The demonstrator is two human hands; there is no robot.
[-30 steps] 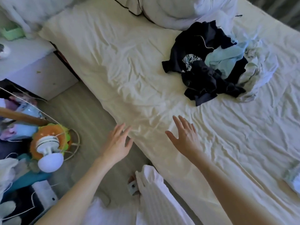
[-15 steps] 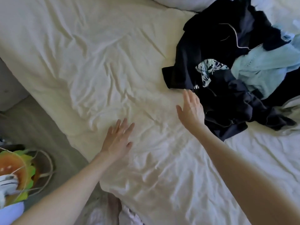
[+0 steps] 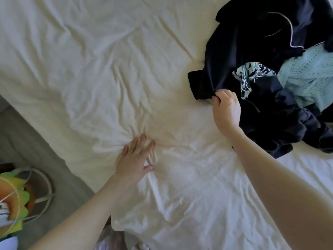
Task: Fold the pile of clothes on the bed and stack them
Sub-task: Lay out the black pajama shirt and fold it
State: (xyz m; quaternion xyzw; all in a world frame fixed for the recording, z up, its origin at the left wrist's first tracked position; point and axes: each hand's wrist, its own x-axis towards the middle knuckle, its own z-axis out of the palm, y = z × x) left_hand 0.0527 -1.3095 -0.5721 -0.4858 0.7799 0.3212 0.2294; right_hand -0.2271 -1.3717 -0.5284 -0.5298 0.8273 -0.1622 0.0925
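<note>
Two hands are at work over a bed covered with a wrinkled cream sheet (image 3: 90, 60). The right hand (image 3: 227, 107) has its fingers curled round the near edge of a dark navy garment (image 3: 239, 51), gripping the cloth where it meets the sheet. That garment has thin pale piping near its top and belongs to the pile of clothes at the upper right of the bed. In the same pile lie a light blue knitted piece (image 3: 306, 78), a patterned teal-and-white cloth (image 3: 250, 76) tucked between the dark folds, and more dark fabric (image 3: 288, 130) bunched beneath the right forearm. The left hand (image 3: 137, 157) lies flat on the sheet well left of the pile, fingers spread and straight, holding nothing; the sheet gathers in creases round its fingertips. At the lower left, past the bed's edge, sits a blurred orange-and-green toy (image 3: 16, 197) on the grey floor (image 3: 36, 141).
</note>
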